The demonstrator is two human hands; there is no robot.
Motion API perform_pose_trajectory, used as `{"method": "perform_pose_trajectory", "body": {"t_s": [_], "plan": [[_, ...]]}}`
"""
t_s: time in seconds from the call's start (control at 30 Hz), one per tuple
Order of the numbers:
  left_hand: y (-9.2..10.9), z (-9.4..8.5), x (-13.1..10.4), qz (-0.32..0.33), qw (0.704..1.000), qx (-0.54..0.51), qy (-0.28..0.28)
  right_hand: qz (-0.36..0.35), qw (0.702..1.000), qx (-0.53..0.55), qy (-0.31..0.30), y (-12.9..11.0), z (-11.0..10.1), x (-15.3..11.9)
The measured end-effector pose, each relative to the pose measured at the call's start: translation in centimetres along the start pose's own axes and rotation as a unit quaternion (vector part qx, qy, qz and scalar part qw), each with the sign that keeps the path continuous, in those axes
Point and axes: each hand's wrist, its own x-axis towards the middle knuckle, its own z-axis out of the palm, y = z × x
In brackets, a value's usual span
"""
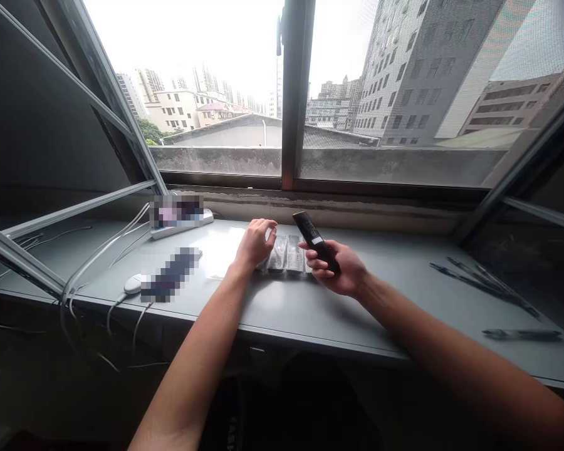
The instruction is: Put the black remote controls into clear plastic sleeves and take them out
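Observation:
My right hand [341,269] grips a slim black rectangular block [314,238], tilted up above the desk. Small print and a white label show on its face, but its exact kind is unclear. A row of clear plastic-wrapped packets [286,254] lies flat on the desk between my hands. At their left end hovers my left hand [257,243], its fingers curved and the thumb apart from the index finger, with nothing visible between them. Whether it touches the packets is hard to see.
The grey desk [282,304] runs below a window. To the left are a white power strip [183,227], a blurred-out dark device [172,275], a white round charger [133,284] and loose cables [98,250]. Pen-like tools [521,335] lie at right, beside metal frames.

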Motion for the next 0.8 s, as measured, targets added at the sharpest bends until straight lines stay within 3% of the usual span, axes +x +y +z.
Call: {"method": "perform_pose_trajectory", "body": {"t_s": [0.17,0.33,0.4,0.57,0.8], "plan": [[-0.2,0.1,-0.1,0.007,1.0,0.001,0.005,-0.056,0.997,-0.042,0.022,0.4,0.3,0.1],[0.0,0.0,-0.1,0.005,1.0,0.0,0.002,-0.139,0.977,-0.156,0.027,1.1,-0.4,0.6],[0.0,0.0,0.0,0.0,1.0,-0.002,0.0,-0.195,0.955,-0.223,0.019,1.4,-0.5,0.6],[-0.1,0.1,0.0,0.003,1.0,0.004,-0.002,-0.325,0.864,-0.386,0.001,1.8,0.2,0.2],[-0.2,0.2,-0.1,0.012,1.0,0.01,-0.003,-0.35,0.832,-0.432,-0.002,1.8,0.1,0.2]]}}
